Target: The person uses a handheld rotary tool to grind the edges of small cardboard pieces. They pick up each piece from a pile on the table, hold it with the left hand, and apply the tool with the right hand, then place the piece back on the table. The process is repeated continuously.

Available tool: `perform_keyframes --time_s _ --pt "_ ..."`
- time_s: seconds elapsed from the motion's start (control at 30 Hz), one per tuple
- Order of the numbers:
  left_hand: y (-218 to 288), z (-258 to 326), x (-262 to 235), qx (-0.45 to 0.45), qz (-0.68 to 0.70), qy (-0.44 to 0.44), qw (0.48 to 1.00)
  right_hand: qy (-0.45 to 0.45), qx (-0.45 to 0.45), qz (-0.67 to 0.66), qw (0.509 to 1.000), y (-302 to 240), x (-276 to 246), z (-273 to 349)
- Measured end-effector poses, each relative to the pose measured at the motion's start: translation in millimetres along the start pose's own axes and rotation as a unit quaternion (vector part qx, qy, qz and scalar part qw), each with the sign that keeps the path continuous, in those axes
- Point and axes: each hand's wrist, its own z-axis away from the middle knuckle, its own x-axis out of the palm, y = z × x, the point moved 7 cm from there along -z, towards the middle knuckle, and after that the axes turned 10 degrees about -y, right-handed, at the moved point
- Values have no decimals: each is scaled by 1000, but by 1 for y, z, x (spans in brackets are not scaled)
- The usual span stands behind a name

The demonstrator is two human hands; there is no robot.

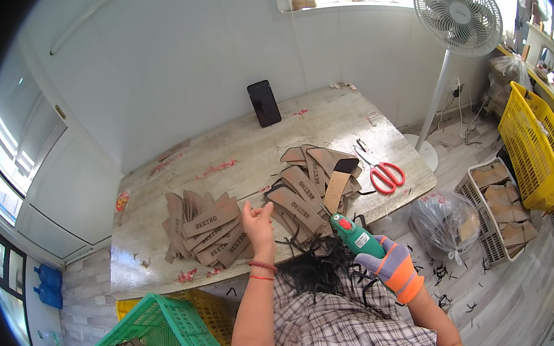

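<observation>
While the right hand [387, 260] grips a green tool [355, 238], the left hand [259, 228] is half-open near brown pieces [299, 207].

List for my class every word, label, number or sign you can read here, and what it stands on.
Left pile of tan pieces: dark capital lettering, legible, not copied out here.
Right pile of tan pieces: dark capitals too, likewise not copied.
Green tool: pale label, too small to read.
Orange-red sticker: bold marking, too unclear to read surely.
</observation>
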Motion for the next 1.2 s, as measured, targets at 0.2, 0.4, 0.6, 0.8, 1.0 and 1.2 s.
perform_keyframes --time_s 0.2,0.4,0.6,0.8,1.0,1.2 --pt "27 -4 48 108 -426 -31 898 4 34 4 999 6 -1 6" --pt "27 5 52 185 -419 41 888 8 44 26 999 11 3 2" --pt "31 0 54 152 -412 10 898 13 26 26 999 21 5 -1" --pt "38 6 53 207 -335 28 919 19 14 35 999 27 6 -2" --pt "21 -4 47 155 -221 38 962 20 20 71 997 26 6 -4" --pt "4 -12 44 108 46 23 993 21 20 66 997 29 9 -8"
